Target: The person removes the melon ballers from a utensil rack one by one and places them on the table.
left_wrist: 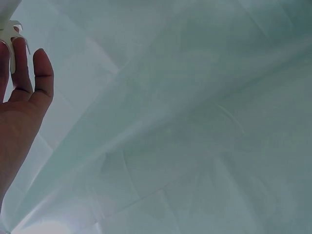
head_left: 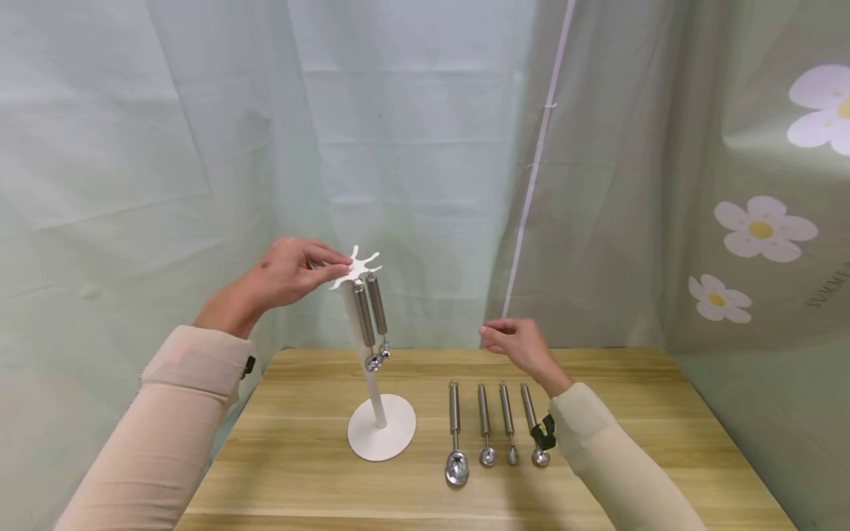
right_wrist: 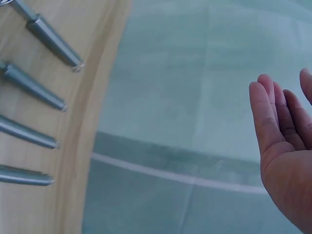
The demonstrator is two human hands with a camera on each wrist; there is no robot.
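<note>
Pinching one white rack (head_left: pixel 372 398) top, left hand (head_left: pixel 285 274): two scoops (head_left: pixel 369 317) hanging beside; four scoops (head_left: pixel 494 424) under relaxed, empty right hand (head_left: pixel 521 345).

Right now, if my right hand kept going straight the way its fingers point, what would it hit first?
Probably the hanging scoops on the white stand. The right hand hovers open, fingers pointing left toward them, with nothing visible between. Depth is unclear, so it might pass behind them.
</note>
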